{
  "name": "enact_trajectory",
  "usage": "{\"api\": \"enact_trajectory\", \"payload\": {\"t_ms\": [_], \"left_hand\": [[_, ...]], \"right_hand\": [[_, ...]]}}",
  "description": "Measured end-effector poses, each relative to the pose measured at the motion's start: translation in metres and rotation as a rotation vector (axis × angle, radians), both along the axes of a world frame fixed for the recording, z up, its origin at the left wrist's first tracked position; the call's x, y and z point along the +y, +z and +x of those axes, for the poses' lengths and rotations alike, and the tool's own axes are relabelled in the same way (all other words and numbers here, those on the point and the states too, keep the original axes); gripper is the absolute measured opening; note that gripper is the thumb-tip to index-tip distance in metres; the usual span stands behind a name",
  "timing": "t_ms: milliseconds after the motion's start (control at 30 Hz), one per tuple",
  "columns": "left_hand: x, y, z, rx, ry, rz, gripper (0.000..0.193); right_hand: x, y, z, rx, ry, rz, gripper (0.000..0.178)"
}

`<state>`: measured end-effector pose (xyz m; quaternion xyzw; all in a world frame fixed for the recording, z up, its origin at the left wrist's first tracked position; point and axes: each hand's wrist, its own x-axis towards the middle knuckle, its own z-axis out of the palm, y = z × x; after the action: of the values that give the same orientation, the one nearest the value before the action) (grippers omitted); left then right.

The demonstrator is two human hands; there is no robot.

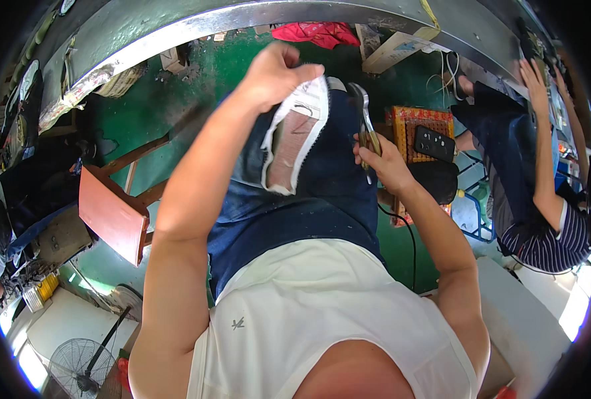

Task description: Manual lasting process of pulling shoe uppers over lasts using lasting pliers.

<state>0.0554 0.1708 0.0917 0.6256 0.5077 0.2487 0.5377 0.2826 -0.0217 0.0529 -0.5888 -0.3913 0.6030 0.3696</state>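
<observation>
Over my lap, my left hand (pixel 275 76) grips one end of a long, sole-shaped white piece (pixel 314 110) between thumb and fingers. Its white rim has a toothed edge, and a dark hand-drawn mark crosses its brownish-pink middle. My right hand (pixel 385 161) is wrapped around the handles of metal pliers (pixel 364 100) with a curved head. The pliers point up, to the right of the white piece and apart from it. Whether their jaws are parted I cannot tell.
A dark bench edge (pixel 236 14) curves across the far side. On my right, a phone (pixel 435 143) lies on a patterned orange stand (pixel 407 114); beyond it, another person (pixel 541 179) reaches over the bench. A reddish-brown stool (pixel 113 213) and a fan (pixel 79 366) are at left.
</observation>
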Motion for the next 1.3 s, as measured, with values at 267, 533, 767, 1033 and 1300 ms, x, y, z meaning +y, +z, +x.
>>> {"api": "enact_trajectory", "payload": {"t_ms": [267,533,767,1033,1300], "left_hand": [[-0.102,-0.1,-0.015,-0.28,0.322,-0.615,0.05],[-0.12,-0.12,-0.015,-0.346,0.343,-0.593,0.05],[-0.127,-0.123,-0.009,-0.433,0.377,-0.648,0.053],[-0.125,-0.138,-0.01,-0.218,0.313,-0.421,0.06],[-0.134,-0.135,-0.005,-0.217,0.289,-0.325,0.056]], "right_hand": [[0.0,0.041,0.007,-0.348,0.499,-0.134,0.022],[0.028,0.056,-0.004,-0.307,0.672,-0.424,0.024],[-0.005,0.009,-0.017,-0.869,0.556,0.467,0.019],[0.033,0.05,-0.019,-0.493,0.639,-0.177,0.021],[0.023,0.055,-0.002,-0.674,0.718,0.175,0.029]]}}
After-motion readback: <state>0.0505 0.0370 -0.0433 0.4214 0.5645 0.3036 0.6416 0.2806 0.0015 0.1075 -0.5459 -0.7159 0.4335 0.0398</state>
